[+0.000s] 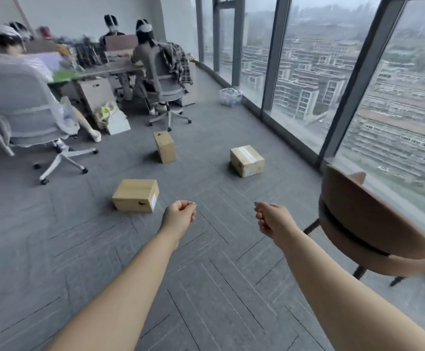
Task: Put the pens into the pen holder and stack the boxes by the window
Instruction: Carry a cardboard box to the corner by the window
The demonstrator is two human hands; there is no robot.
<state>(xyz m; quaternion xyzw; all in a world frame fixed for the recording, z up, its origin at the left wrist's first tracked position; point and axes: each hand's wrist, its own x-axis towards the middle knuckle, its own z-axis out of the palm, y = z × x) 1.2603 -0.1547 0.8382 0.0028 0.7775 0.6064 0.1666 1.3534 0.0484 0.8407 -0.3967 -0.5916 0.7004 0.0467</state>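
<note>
Three cardboard boxes lie apart on the grey carpet. The nearest box (136, 195) lies flat at the left, just beyond my left hand (179, 216). A second box (164, 146) stands on end farther back. The third box (247, 160) sits at the right, closest to the window wall (295, 102). My left hand is curled into a loose fist with nothing in it. My right hand (269, 219) is likewise closed and holds nothing. Both arms reach forward above the floor. No pens or pen holder are in view.
A brown round-backed chair (363, 221) stands at my right beside the glass. Several people sit at desks (110, 69) at the back left on grey office chairs (36, 115). A white basket (230, 97) sits by the window farther back.
</note>
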